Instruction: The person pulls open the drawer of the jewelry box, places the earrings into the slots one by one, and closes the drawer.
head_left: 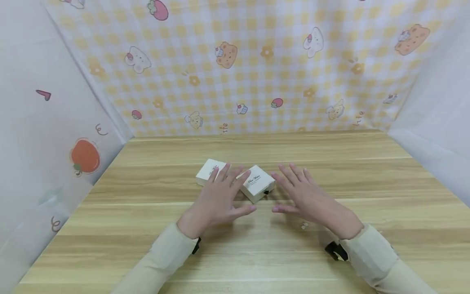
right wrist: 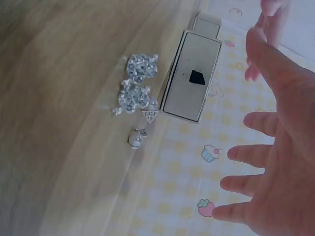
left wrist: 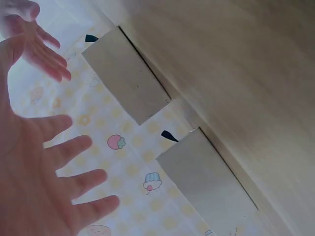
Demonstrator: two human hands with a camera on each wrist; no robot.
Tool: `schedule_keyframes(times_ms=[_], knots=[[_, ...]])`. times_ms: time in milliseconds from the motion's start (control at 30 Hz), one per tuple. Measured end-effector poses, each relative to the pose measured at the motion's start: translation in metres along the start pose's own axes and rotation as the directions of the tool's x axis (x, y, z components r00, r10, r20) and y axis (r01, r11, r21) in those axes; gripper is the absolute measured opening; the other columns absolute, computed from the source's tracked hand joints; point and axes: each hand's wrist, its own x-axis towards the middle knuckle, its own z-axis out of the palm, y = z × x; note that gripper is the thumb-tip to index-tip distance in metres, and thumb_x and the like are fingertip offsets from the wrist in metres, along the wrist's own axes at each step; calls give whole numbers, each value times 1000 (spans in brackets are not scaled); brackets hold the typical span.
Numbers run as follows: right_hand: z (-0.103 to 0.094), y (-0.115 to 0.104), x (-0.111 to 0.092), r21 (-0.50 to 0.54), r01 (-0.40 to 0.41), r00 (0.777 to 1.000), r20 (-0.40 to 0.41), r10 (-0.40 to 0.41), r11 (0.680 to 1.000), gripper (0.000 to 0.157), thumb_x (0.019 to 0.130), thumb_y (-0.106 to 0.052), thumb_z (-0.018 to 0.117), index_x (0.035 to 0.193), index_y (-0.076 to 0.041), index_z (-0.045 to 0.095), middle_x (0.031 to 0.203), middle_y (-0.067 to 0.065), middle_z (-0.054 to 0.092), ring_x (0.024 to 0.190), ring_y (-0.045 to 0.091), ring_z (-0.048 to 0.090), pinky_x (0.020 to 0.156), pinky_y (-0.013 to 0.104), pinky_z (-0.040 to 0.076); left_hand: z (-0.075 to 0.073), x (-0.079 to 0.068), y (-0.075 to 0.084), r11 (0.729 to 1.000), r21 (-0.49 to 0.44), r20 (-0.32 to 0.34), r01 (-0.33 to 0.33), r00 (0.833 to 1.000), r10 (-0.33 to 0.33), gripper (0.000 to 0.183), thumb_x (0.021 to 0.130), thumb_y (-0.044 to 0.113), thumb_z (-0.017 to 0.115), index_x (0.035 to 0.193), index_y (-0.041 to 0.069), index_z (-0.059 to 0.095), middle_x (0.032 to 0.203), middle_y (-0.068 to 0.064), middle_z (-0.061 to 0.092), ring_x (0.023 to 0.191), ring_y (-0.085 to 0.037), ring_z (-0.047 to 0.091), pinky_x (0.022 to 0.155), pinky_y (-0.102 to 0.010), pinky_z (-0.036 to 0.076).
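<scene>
- Cream-sleeved left hand (head_left: 218, 200): fingers straight and spread apart. Head view overlaps them with both boxes; left wrist view shows them clear of either.
- Right hand (head_left: 310, 200): fingers likewise straight and apart, just beside the right box in head view.
- Right box (head_left: 258, 179): white, lettered lid, resting on the worktop (head_left: 227, 265) between the hands; black tab (head_left: 266, 192) on its near side.
- Left box (head_left: 206, 171): white, partly hidden by the left hand. Its tab (left wrist: 169, 136) shows in left wrist view, not in head view.
- Silver ornaments (right wrist: 141, 68) and pearl piece (right wrist: 135, 139): on the worktop, near the right box; right wrist view resolves them, whereas head view gives a small glint.
- Checked cloth (head_left: 257, 77): hangs behind the worktop.
</scene>
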Motion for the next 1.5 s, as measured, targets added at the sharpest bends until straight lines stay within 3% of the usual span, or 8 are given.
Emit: schedule_keyframes(times_ms=[133, 367, 700, 933, 1200, 1500], knots=[[1, 2, 1, 48, 15, 999, -42, -13, 999, 87, 78, -55, 65, 145, -12, 28, 151, 17, 25, 136, 45, 23, 105, 59, 25, 0, 4, -1, 999, -30, -57, -12, 998, 11, 89, 80, 74, 43, 148, 20, 22, 150, -4, 31, 138, -34, 27, 109, -53, 24], [2, 5, 9, 172, -1, 999, -36, 7, 985, 87, 76, -52, 69, 142, -6, 34, 147, 18, 32, 131, 41, 34, 100, 56, 36, -3, 11, -4, 974, -225, -92, 19, 995, -41, 83, 79, 62, 58, 145, 20, 31, 146, -7, 38, 132, -31, 36, 105, -50, 32], [0, 14, 32, 408, -146, 989, 93, 118, 901, 78, 81, -39, 69, 140, -1, 35, 142, 21, 39, 131, 40, 35, 104, 55, 31, -12, 21, -11, 901, -412, 15, 140, 989, -146, 77, 84, 50, 62, 145, 14, 31, 145, -7, 36, 129, -31, 39, 101, -46, 40], [-1, 12, 43, 461, -237, 971, 149, 189, 855, 65, 87, -28, 65, 138, 1, 37, 138, 23, 43, 119, 42, 49, 95, 52, 42, -9, 32, -13, 847, -492, 76, 198, 980, -185, 78, 82, 42, 68, 144, 10, 32, 145, -11, 35, 131, -31, 39, 104, -46, 36], [4, 10, 49, 501, -285, 958, 134, 253, 817, 48, 90, -20, 61, 127, 6, 47, 118, 26, 57, 102, 36, 59, 86, 46, 49, -1, 40, -11, 782, -562, 158, 269, 963, -218, 78, 80, 35, 71, 144, 12, 33, 145, -11, 34, 132, -29, 37, 106, -45, 34], [11, 8, 52, 512, -315, 949, 164, 269, 799, 37, 89, -15, 61, 120, 5, 54, 103, 18, 63, 90, 25, 62, 75, 35, 50, 4, 41, -7, 775, -547, 229, 318, 947, -226, 79, 80, 37, 71, 143, 8, 33, 140, -16, 38, 126, -31, 41, 102, -45, 37]])
